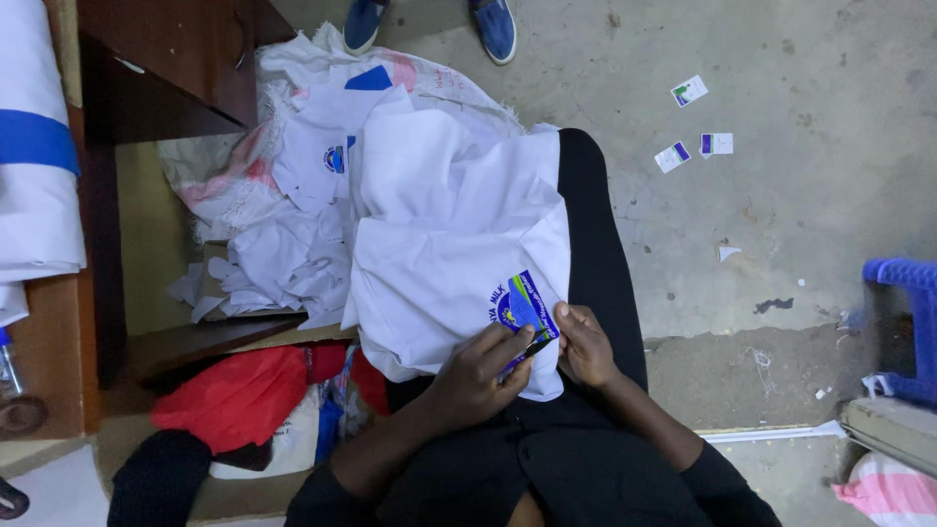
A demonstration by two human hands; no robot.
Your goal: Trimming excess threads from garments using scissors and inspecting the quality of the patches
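Observation:
A white garment [449,224] lies over my lap, with a blue, green and yellow round badge [520,304] on its chest pocket. My left hand [480,376] rests on the pocket's lower edge and pinches a small dark tool against the badge. My right hand [586,344] grips the cloth's edge just right of the badge. Both hands touch the same garment, a few centimetres apart. What the dark tool is cannot be made out.
A heap of more white garments [293,195] lies on a woven sack at the left. A dark wooden table [166,59] stands beyond it. Red cloth [239,390] lies lower left. Small paper labels [689,92] dot the concrete floor. Another person's blue shoes [495,27] stand at the top. A blue plastic stool [913,322] is at the right.

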